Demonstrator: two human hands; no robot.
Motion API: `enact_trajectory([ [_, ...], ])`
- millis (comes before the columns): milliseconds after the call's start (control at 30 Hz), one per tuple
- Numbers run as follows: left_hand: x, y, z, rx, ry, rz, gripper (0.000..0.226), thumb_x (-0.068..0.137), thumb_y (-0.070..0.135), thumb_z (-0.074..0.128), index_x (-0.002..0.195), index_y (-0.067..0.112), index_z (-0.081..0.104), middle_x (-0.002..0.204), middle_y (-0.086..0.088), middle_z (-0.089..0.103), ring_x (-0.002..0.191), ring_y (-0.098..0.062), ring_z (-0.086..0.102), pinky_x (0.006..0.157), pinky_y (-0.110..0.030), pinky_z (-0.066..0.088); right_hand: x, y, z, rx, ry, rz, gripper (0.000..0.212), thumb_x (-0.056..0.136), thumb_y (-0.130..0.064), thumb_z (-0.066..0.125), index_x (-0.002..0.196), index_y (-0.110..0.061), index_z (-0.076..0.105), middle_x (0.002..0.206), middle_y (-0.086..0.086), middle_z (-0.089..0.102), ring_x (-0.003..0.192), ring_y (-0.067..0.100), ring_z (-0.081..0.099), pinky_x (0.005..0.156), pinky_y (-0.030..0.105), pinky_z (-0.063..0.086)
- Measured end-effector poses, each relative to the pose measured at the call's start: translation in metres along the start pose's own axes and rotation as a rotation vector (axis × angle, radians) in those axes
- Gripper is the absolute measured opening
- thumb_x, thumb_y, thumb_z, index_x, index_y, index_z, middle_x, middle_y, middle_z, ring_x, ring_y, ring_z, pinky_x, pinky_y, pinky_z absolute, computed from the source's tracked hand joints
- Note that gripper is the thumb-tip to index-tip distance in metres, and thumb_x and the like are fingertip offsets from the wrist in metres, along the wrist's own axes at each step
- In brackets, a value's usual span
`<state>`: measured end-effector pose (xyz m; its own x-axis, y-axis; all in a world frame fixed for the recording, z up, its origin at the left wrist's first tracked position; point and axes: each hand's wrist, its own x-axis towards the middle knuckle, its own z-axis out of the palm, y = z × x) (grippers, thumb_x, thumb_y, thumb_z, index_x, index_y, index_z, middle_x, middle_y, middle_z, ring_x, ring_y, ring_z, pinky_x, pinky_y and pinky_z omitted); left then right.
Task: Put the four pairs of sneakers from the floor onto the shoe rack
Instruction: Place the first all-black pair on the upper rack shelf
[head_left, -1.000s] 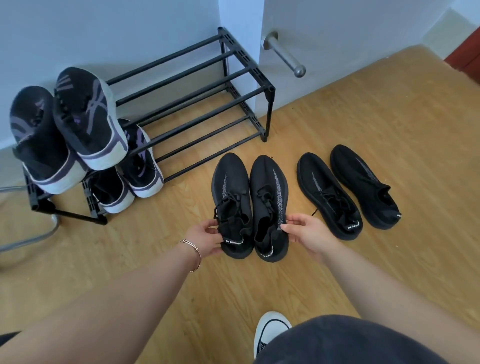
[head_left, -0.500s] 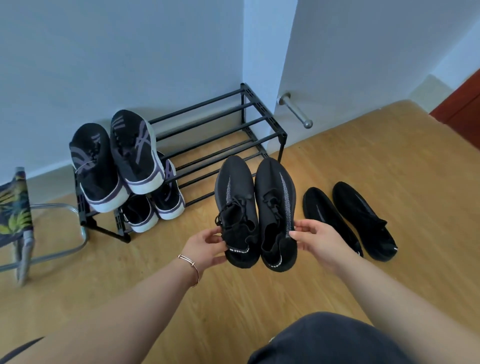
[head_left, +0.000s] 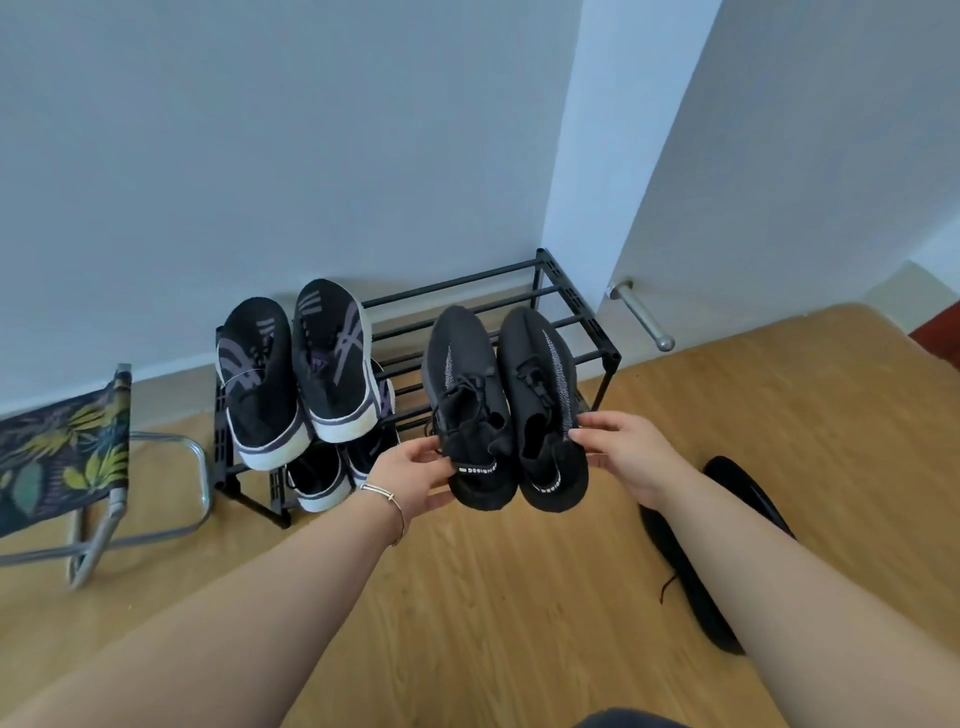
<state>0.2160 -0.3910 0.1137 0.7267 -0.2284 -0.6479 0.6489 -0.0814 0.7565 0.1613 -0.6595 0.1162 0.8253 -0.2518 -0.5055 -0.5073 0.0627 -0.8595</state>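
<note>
A black two-tier shoe rack (head_left: 563, 291) stands against the grey wall. Its top tier holds a black-and-purple sneaker pair (head_left: 296, 364) on the left; a second white-soled pair (head_left: 322, 478) sits on the tier below. I hold a black knit sneaker pair side by side in the air over the rack's right half. My left hand (head_left: 410, 473) grips the left black sneaker (head_left: 467, 395) at its heel, and my right hand (head_left: 631, 449) grips the right black sneaker (head_left: 540, 395). Another black pair (head_left: 691, 582) lies on the floor, partly hidden by my right arm.
A folding stool with a leaf-print seat (head_left: 57, 457) stands left of the rack. A metal handle (head_left: 644, 317) sticks out from the white door panel to the right. The floor is light wood planks (head_left: 519, 613).
Both hands have lifted the black knit pair off the floor and carried it up and forward over the rack's right half. The view has tilted up toward the wall.
</note>
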Motion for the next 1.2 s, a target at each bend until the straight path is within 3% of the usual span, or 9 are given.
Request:
enact_trajectory([
  [67,0.009,0.004,-0.004,-0.014,0.002,-0.004,0.039,0.089,0.002,0.071,0.126,0.009,0.063,0.122,-0.017,0.070,0.096,-0.024,0.070,0.073,-0.033,0.060,0.015,-0.004,0.005,0.001,-0.010,0.002,0.025,0.091,-0.005,0.070,0.116,-0.005,0.069,0.113,0.014,0.076,0.107,0.029,0.072,0.096,0.044,0.057],
  [233,0.017,0.000,-0.007,-0.072,0.031,-0.031,0.041,0.089,0.007,0.073,0.128,0.012,0.063,0.127,-0.015,0.069,0.114,-0.030,0.068,0.076,-0.033,0.059,0.026,0.005,0.020,0.014,0.037,0.000,0.017,0.091,-0.011,0.072,0.106,-0.019,0.072,0.114,0.009,0.076,0.109,0.027,0.071,0.104,0.049,0.052],
  [400,0.012,-0.005,-0.001,-0.150,0.048,0.001,0.045,0.092,0.008,0.069,0.135,0.012,0.059,0.124,-0.012,0.071,0.106,-0.024,0.069,0.073,-0.031,0.057,0.023,0.013,0.026,0.072,0.115,-0.003,0.021,0.092,-0.013,0.071,0.112,-0.016,0.067,0.113,0.010,0.072,0.108,0.027,0.070,0.102,0.050,0.054],
  [533,0.006,-0.007,-0.004,-0.189,0.066,0.005,0.029,0.100,0.022,0.058,0.128,0.020,0.065,0.117,-0.005,0.075,0.110,-0.022,0.070,0.078,-0.034,0.058,0.013,0.015,0.029,0.138,0.075,0.028,0.029,0.094,-0.016,0.069,0.123,-0.016,0.064,0.118,0.010,0.072,0.108,0.026,0.069,0.088,0.045,0.058],
  [633,0.002,-0.009,-0.007,-0.163,0.033,0.015,0.030,0.101,0.033,0.055,0.126,0.023,0.067,0.115,-0.001,0.077,0.110,-0.020,0.071,0.083,-0.036,0.058,0.008,0.018,0.029,0.193,0.034,0.023,0.038,0.095,-0.016,0.068,0.133,-0.018,0.060,0.124,0.011,0.069,0.113,0.029,0.068,0.089,0.046,0.058],
  [867,0.003,-0.012,-0.008,-0.152,0.021,0.050,0.051,0.090,0.019,0.073,0.139,0.020,0.058,0.120,-0.004,0.073,0.109,-0.023,0.071,0.079,-0.034,0.059,0.000,0.028,0.026,0.233,-0.040,-0.013,0.050,0.097,-0.009,0.064,0.144,-0.022,0.054,0.128,0.009,0.071,0.117,0.025,0.069,0.100,0.045,0.053],
  [1033,0.005,-0.014,-0.009,-0.163,0.039,0.054,0.051,0.090,0.014,0.072,0.139,0.018,0.058,0.117,-0.005,0.075,0.107,-0.024,0.073,0.078,-0.035,0.060,-0.004,0.029,0.027,0.221,-0.053,-0.027,0.053,0.095,0.000,0.064,0.139,-0.027,0.057,0.118,0.005,0.076,0.111,0.025,0.072,0.098,0.048,0.055],
  [1200,0.009,-0.014,-0.008,-0.162,0.064,0.061,0.053,0.089,0.009,0.072,0.140,0.016,0.057,0.116,-0.007,0.075,0.104,-0.025,0.073,0.076,-0.036,0.061,0.001,0.031,0.029,0.216,0.008,-0.037,0.056,0.092,0.008,0.062,0.139,-0.022,0.060,0.120,0.006,0.075,0.108,0.026,0.073,0.092,0.047,0.059],
])
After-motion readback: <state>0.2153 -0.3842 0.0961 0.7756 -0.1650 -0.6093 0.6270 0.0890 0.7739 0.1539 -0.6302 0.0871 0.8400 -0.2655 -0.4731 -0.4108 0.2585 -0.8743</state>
